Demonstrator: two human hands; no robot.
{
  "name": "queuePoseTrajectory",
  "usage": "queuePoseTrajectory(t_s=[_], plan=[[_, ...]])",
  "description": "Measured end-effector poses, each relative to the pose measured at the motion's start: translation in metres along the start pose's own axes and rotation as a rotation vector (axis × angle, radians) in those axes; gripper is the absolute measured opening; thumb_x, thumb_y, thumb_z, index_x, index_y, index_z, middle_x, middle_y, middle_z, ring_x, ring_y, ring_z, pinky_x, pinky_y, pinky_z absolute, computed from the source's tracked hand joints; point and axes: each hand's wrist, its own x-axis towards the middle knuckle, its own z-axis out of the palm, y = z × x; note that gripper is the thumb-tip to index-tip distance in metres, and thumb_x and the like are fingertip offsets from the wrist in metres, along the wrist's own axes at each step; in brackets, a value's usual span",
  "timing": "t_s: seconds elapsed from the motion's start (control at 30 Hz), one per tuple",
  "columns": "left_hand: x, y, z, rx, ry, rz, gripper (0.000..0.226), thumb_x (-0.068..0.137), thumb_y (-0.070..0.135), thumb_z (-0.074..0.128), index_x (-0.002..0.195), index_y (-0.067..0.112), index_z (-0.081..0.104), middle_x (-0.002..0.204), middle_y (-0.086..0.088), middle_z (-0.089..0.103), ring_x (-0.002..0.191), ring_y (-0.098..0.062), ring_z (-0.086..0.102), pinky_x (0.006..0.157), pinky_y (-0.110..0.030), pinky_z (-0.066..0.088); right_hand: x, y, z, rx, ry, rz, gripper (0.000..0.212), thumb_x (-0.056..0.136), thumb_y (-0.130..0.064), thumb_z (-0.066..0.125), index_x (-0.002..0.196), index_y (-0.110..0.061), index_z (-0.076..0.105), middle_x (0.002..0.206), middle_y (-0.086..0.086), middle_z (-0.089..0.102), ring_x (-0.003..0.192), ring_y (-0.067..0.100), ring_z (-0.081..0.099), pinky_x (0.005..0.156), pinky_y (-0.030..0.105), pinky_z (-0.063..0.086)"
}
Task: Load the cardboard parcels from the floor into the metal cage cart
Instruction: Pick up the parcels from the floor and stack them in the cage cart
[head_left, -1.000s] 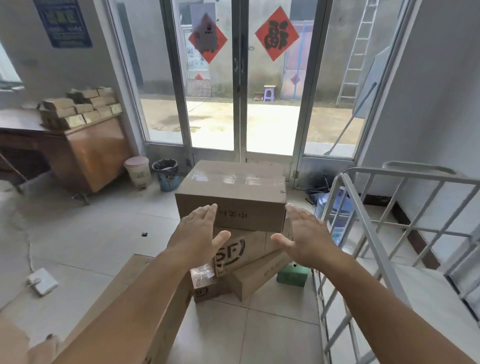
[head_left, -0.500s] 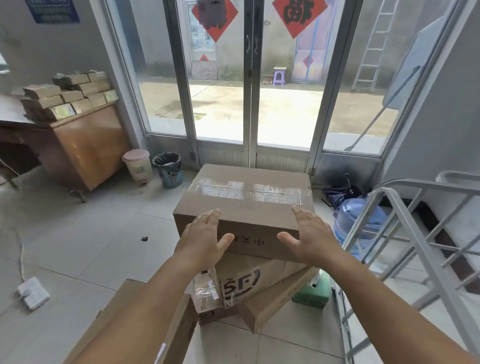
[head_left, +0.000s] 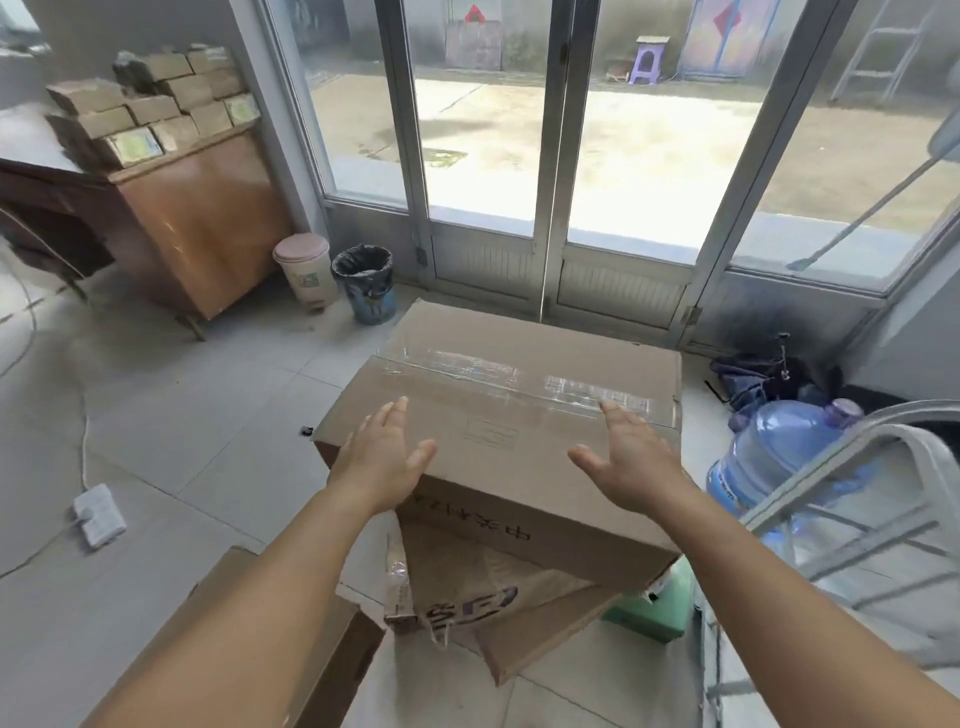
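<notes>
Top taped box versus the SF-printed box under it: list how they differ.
The top taped box lies flat and fully visible with clear tape across its lid; the SF-printed box sits beneath, mostly covered. The top one shows small dark characters; the lower one a large logo. Both are brown cardboard.

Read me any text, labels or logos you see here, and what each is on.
"SF", upside down: lower box.
Printed characters on the top box front: upside down, too blurred to read.
Small label and tape print on its top: too faint.
Label on the water jug: unreadable.
Sticker on the pink bin: unreadable.
</notes>
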Motion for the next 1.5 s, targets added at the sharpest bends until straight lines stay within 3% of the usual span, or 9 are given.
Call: queuePoseTrajectory(t_s=[0.27, 0.53, 0.73, 0.9, 1.2, 1.37, 1.5], plan=[[0.071, -0.010, 0.018, 0.040, -0.070, -0.098, 0.072, 0.099, 0.047, 0.042, 0.156, 0.021, 0.007, 0.163, -0.001, 0.010, 0.149, -0.023, 0.009, 0.118, -0.042, 0.011, 0.061, 0.039, 0.027, 0.066, -0.035, 0.154, 0.082, 0.093, -0.048, 0.054, 0.155, -0.015, 0.011, 0.162, 0.004, 0.010, 0.149, 0.025, 0.010, 0.119, 0.044, 0.016], [0.134, -0.047, 0.028, 0.104, -0.152, -0.137, 0.079, 0.095, 0.053, 0.046, 0.156, 0.027, 0.005, 0.164, 0.001, -0.001, 0.150, -0.023, -0.001, 0.119, -0.045, 0.005, 0.085, 0.043, 0.054, 0.000, -0.074, 0.394, 0.088, 0.090, -0.052, 0.058, 0.156, -0.022, 0.007, 0.163, 0.001, -0.007, 0.149, 0.027, -0.006, 0.119, 0.048, 0.009], [0.167, -0.075, 0.025, 0.089, -0.191, -0.189, 0.094, 0.082, 0.067, 0.056, 0.155, 0.034, 0.006, 0.163, -0.009, -0.007, 0.149, -0.030, -0.004, 0.118, -0.049, 0.006, 0.094, 0.035, 0.062, 0.022, -0.005, 0.604, 0.103, 0.081, -0.063, 0.062, 0.155, -0.029, 0.000, 0.161, 0.008, -0.017, 0.148, 0.032, -0.011, 0.118, 0.053, 0.004], [0.180, -0.083, 0.026, 0.024, -0.164, -0.149, 0.100, 0.075, 0.065, 0.065, 0.155, 0.033, 0.013, 0.160, -0.016, 0.001, 0.147, -0.034, 0.010, 0.117, -0.047, 0.013, 0.092, 0.037, 0.066, 0.109, 0.009, 0.756, 0.115, 0.072, -0.070, 0.066, 0.155, -0.029, -0.002, 0.160, 0.013, -0.016, 0.148, 0.037, -0.007, 0.114, 0.060, 0.007], [0.190, -0.081, 0.029, 0.005, -0.201, -0.121, 0.111, 0.068, 0.063, 0.075, 0.154, 0.037, 0.010, 0.155, -0.016, 0.013, 0.142, -0.036, 0.017, 0.114, -0.049, 0.020, 0.082, 0.047, 0.067, 0.168, 0.040, 0.826, 0.123, 0.065, -0.073, 0.069, 0.153, -0.032, -0.006, 0.160, 0.015, -0.002, 0.145, 0.040, 0.009, 0.111, 0.061, 0.016], [0.193, -0.084, 0.030, -0.059, -0.194, -0.160, 0.131, 0.063, 0.061, 0.079, 0.155, 0.022, -0.005, 0.159, -0.011, 0.007, 0.145, -0.033, 0.013, 0.115, -0.048, 0.018, 0.081, 0.056, 0.071, 0.252, 0.116, 0.835, 0.133, 0.065, -0.067, 0.074, 0.153, -0.015, -0.011, 0.161, 0.012, 0.003, 0.146, 0.035, 0.010, 0.116, 0.054, 0.016], [0.194, -0.085, 0.030, -0.097, -0.194, -0.183, 0.138, 0.062, 0.059, 0.081, 0.154, 0.014, -0.011, 0.161, -0.009, 0.001, 0.147, -0.031, 0.008, 0.117, -0.047, 0.015, 0.081, 0.059, 0.073, 0.274, 0.140, 0.877, 0.135, 0.062, -0.067, 0.076, 0.152, -0.004, -0.002, 0.158, 0.017, 0.014, 0.145, 0.034, 0.016, 0.116, 0.051, 0.019]])
